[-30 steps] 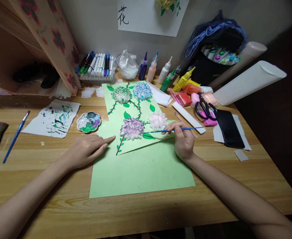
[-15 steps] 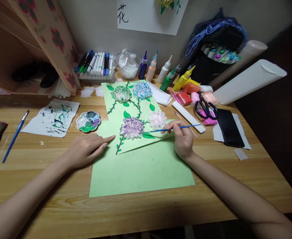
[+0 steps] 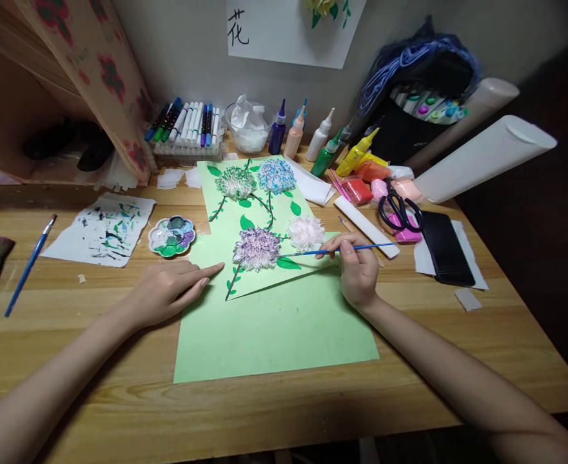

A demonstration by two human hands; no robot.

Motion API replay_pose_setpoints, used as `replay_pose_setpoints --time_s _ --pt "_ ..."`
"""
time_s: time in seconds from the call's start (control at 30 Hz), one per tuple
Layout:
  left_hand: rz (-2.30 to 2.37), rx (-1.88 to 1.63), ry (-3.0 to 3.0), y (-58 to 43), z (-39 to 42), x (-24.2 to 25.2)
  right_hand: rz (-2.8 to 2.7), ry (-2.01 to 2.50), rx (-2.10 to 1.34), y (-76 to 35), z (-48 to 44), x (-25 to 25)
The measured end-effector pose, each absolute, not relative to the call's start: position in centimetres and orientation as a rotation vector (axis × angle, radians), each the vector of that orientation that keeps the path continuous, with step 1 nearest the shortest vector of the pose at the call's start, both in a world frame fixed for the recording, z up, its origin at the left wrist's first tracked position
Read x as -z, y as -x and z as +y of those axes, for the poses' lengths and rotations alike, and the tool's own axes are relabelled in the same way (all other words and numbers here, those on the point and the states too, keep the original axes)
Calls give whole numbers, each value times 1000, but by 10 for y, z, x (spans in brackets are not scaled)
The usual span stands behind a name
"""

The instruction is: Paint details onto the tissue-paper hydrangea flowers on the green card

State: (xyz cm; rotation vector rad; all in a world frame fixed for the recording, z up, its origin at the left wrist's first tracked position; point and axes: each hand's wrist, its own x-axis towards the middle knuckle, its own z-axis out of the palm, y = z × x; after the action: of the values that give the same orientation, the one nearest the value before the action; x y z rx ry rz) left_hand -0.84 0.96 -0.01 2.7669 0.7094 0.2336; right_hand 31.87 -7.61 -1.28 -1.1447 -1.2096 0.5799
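Observation:
My right hand (image 3: 358,270) pinches a thin blue paintbrush (image 3: 313,252), its tip at a painted green leaf (image 3: 289,263) beside the purple tissue flower (image 3: 257,248). The flowers sit on a light green paper sheet (image 3: 259,219) that overlaps a larger green sheet (image 3: 274,328). My left hand (image 3: 167,290) lies flat with fingers stretched out, fingertips pressing the left edge of the green paper. White-green (image 3: 235,182), blue (image 3: 276,175) and pink (image 3: 306,232) tissue flowers are also on the sheet.
A flower-shaped paint palette (image 3: 172,236) and a paint-smeared paper scrap (image 3: 104,229) lie left, with another blue brush (image 3: 29,264). Markers (image 3: 187,125), paint bottles (image 3: 320,138), clay packs (image 3: 361,190), scissors (image 3: 400,211), a black phone (image 3: 445,248) and white rolls (image 3: 481,158) crowd the back and right.
The brush tip has shifted very slightly over the green leaf; my left hand has stayed still.

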Motion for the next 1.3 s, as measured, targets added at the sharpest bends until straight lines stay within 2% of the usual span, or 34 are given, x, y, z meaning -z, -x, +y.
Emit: replay_pose_setpoints --time_s 0.97,1.17,1.3 --pt "754 -196 -2750 8 9 -1 -1295 1098 -546 -318 -79 13" --pt "751 -205 -2748 9 9 0 -1231 1040 -443 -317 -79 13" --pt "758 -197 -2749 9 9 0 -1360 1052 -468 -316 -81 12"
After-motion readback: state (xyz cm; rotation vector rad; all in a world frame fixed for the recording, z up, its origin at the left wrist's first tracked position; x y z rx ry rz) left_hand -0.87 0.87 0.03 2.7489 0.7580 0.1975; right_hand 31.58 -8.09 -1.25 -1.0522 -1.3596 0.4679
